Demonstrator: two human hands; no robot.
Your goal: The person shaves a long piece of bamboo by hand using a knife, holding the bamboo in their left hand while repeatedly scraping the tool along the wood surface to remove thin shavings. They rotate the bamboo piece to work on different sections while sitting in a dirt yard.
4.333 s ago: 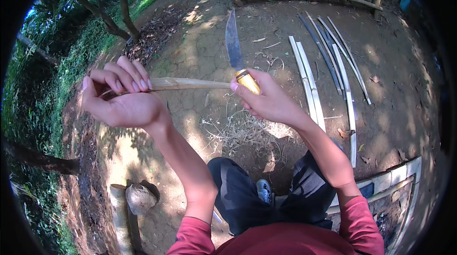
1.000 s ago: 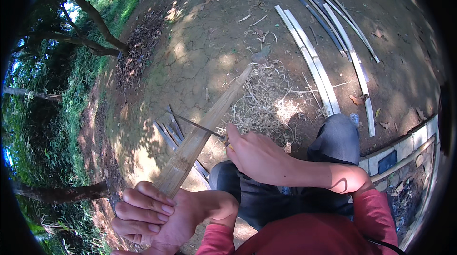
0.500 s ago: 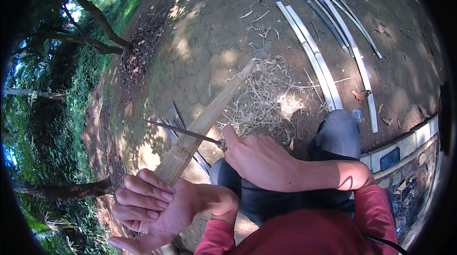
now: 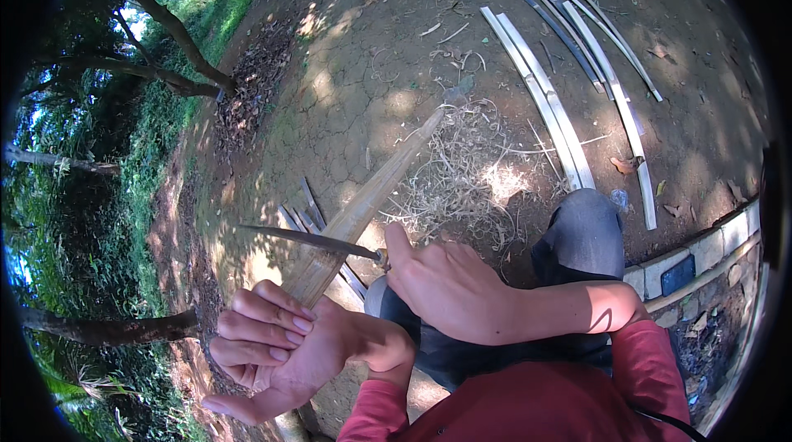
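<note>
Currently: long pale split bamboo stave [image 4: 371, 195] braced for shaving, frame centre.
Your left hand [image 4: 276, 343] clamps its near end; your right hand [image 4: 450, 285], closed around the dark long-bladed knife [image 4: 309, 240], lays the blade across it.

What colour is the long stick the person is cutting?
The bamboo strip is pale tan, almost straw-yellow. The head view shows it best.

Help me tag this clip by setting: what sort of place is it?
Probably an outdoor bamboo-working spot at the edge of woodland. Bare cracked earth carries a heap of shavings and rows of split bamboo strips, while trees and greenery line the left side.
</note>
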